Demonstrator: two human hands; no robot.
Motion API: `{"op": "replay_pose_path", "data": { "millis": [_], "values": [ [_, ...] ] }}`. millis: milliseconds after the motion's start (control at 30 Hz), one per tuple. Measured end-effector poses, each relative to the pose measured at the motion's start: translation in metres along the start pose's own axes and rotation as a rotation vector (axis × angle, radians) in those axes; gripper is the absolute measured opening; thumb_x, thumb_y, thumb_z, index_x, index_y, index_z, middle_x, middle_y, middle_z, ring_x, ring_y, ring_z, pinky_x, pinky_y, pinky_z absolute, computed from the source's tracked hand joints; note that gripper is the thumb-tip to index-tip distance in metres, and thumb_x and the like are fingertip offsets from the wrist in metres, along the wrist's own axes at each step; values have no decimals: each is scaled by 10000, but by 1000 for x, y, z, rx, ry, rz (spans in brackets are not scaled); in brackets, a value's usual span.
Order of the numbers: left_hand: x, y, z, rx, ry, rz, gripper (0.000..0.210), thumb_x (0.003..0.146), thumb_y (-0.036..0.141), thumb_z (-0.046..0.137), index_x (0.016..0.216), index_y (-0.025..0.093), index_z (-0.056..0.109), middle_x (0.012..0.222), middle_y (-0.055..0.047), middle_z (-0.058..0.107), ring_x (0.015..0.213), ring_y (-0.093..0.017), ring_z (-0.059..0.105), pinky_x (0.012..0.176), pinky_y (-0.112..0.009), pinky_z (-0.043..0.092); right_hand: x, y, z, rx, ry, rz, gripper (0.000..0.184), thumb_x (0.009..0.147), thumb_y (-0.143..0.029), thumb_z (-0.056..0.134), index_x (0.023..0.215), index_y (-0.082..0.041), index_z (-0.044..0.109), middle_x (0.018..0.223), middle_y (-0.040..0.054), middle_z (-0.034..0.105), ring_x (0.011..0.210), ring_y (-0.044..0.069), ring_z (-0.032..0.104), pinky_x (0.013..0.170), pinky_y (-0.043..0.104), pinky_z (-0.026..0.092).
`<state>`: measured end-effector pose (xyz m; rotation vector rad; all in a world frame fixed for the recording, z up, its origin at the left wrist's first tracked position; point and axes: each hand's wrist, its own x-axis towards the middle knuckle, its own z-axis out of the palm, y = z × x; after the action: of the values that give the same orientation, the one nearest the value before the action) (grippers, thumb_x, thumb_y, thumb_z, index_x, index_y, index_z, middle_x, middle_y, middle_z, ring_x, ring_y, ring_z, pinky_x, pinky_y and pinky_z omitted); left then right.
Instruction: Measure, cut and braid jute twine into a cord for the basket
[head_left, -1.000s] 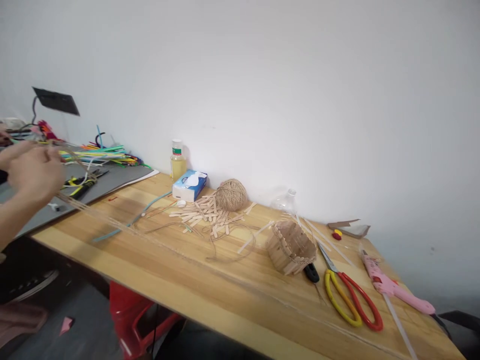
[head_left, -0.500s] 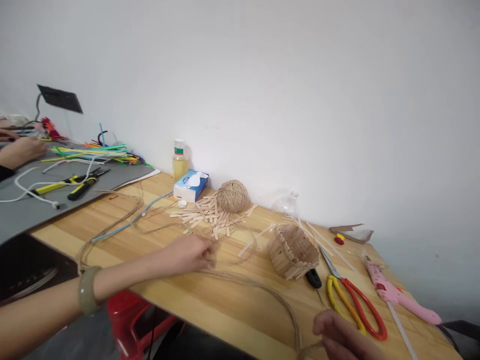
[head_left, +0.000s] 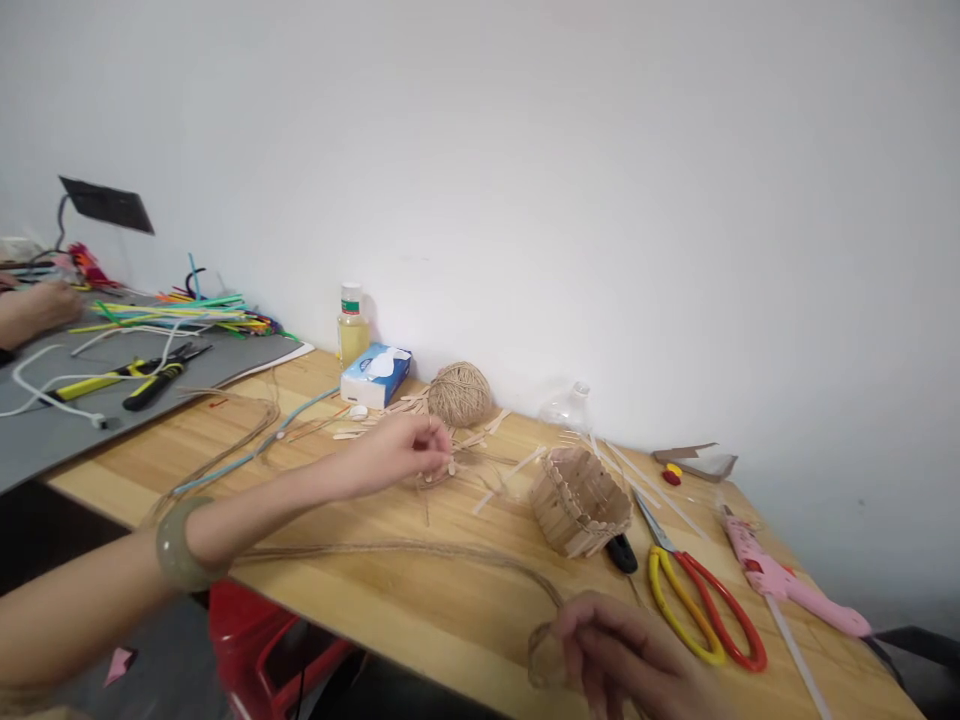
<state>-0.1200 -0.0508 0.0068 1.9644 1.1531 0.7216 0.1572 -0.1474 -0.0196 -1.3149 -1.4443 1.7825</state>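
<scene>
My left hand [head_left: 411,450] is raised over the craft sticks [head_left: 409,402], its fingers closed together. Thin twine passes near its fingertips, but I cannot make out what they hold. At the table's front edge my right hand [head_left: 626,650] is curled round a loop of jute twine [head_left: 541,655]. From there a bundle of twine strands [head_left: 390,546] runs left across the table beneath my left forearm. The ball of twine [head_left: 460,394] sits just behind my left hand. A small basket of wooden sticks [head_left: 579,502] stands upright between and beyond my hands.
Red-and-yellow-handled scissors [head_left: 701,605] and a pink glue gun [head_left: 795,585] lie at the right. A tissue pack [head_left: 375,376] and bottle [head_left: 352,328] stand by the wall. Pliers [head_left: 154,378], pipe cleaners [head_left: 184,315] and another person's hand [head_left: 46,305] are at the left.
My left hand has risen away from the twine bundle, up and slightly right, over the craft sticks. My right hand has come up and left with the twine loop.
</scene>
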Motion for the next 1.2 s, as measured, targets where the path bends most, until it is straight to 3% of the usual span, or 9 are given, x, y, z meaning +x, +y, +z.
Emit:
{"op": "replay_pose_path", "data": {
  "millis": [133, 300, 433, 500, 567, 700, 833, 1000, 1200],
  "values": [
    [15, 47, -16, -260, -68, 57, 124, 723, 235, 572, 782, 127, 581, 649, 0, 604, 605, -96, 536, 601, -221, 415, 4, -40, -3, 181, 97, -178, 128, 740, -285, 596, 727, -164, 635, 665, 21, 599, 609, 104, 568, 559, 188, 430],
    [22, 79, -10, -361, -95, 118, 171, 634, 184, 660, 791, 119, 643, 719, -18, 645, 661, -103, 565, 637, -228, 428, 14, -69, -6, 438, -3, -259, 219, 673, -254, 553, 833, -171, 676, 882, 86, 672, 839, 195, 616, 755, 297, 461],
    [25, 81, 2, -331, -21, 184, 123, 646, 192, 651, 749, 127, 668, 704, -21, 654, 670, -111, 563, 658, -238, 424, 21, -73, -3, 206, 117, -317, 254, 701, -301, 618, 930, -193, 638, 982, 72, 652, 844, 185, 620, 657, 248, 456],
    [28, 78, 8, -333, 21, 193, 113, 645, 208, 658, 725, 130, 672, 682, -21, 649, 668, -117, 560, 662, -246, 423, 25, -74, -2, -10, 210, -339, 245, 711, -373, 619, 831, -160, 634, 782, 56, 664, 650, 147, 613, 537, 213, 418],
    [31, 75, 12, -361, 43, 199, 105, 632, 213, 673, 698, 131, 667, 682, -21, 643, 686, -125, 562, 683, -258, 424, 28, -74, -2, -219, 288, -378, 292, 745, -425, 561, 687, -141, 592, 531, 5, 569, 454, 97, 500, 444, 197, 342],
    [34, 73, 19, -525, 20, 197, 86, 617, 196, 694, 661, 137, 651, 870, -40, 646, 841, -148, 571, 774, -279, 419, 34, -70, -4, -486, 303, -423, 370, 824, -443, 427, 616, -152, 521, 412, -50, 388, 403, 68, 329, 423, 193, 250],
    [35, 73, 22, -680, -33, 208, 60, 644, 172, 688, 678, 144, 646, 1055, -55, 621, 987, -171, 554, 879, -321, 390, 35, -67, -3, -520, 247, -404, 388, 827, -471, 397, 661, -146, 527, 432, -53, 359, 422, 69, 307, 429, 199, 218],
    [34, 72, 24, -792, -129, 242, 61, 642, 136, 696, 671, 141, 642, 1037, -67, 644, 1067, -194, 534, 957, -357, 341, 32, -68, 0, -430, 145, -329, 430, 795, -535, 409, 649, -143, 508, 430, -58, 332, 407, 63, 277, 415, 202, 184],
    [38, 69, 28, -843, -116, 210, 86, 639, 138, 701, 696, 134, 637, 948, -70, 677, 1007, -198, 575, 920, -364, 377, 31, -69, 1, -370, 43, -302, 434, 782, -541, 448, 636, -136, 505, 441, -57, 325, 419, 59, 265, 420, 207, 170]
  ]
}}
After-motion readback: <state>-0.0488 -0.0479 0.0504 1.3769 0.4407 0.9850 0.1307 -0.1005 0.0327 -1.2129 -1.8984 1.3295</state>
